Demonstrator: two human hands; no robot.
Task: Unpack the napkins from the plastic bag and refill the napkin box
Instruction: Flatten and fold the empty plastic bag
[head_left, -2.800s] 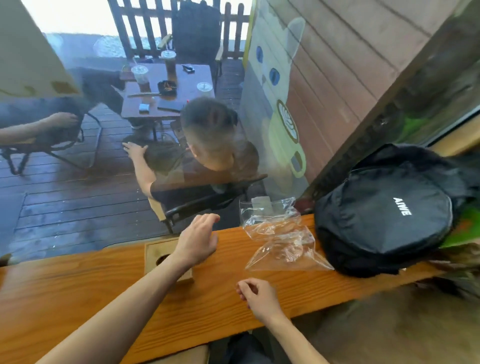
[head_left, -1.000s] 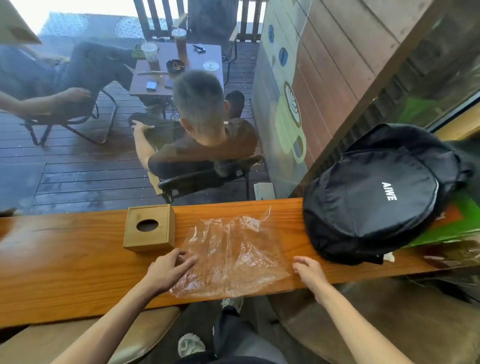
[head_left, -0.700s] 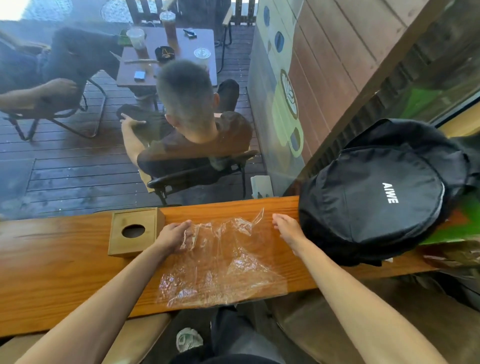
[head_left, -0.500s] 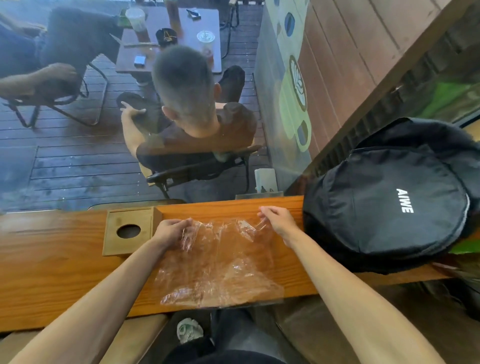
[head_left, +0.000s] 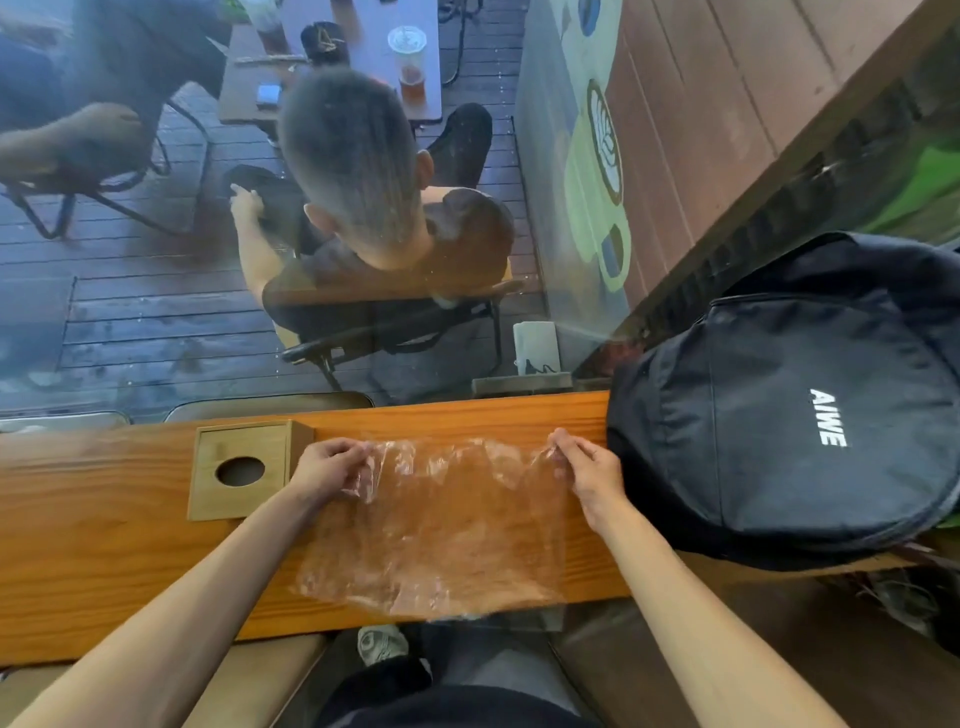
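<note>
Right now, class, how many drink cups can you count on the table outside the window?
2 show: one lidded cup with brown drink at the table's right, one cut off at the top edge. Others may be out of frame.

on the counter (head_left: 104, 545), the napkin box (head_left: 241, 470) lies left of the plastic bag (head_left: 441, 525), apparently empty, backpack (head_left: 789, 415) right.

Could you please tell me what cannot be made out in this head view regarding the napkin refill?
- Inside of the napkin box: only a dark round hole shows, so its fill level is hidden.
- Napkins: none visible; the plastic bag looks flat and empty.
- Left hand and right hand fingertips: partly hidden by crinkled plastic, so the exact grip is unclear.
</note>
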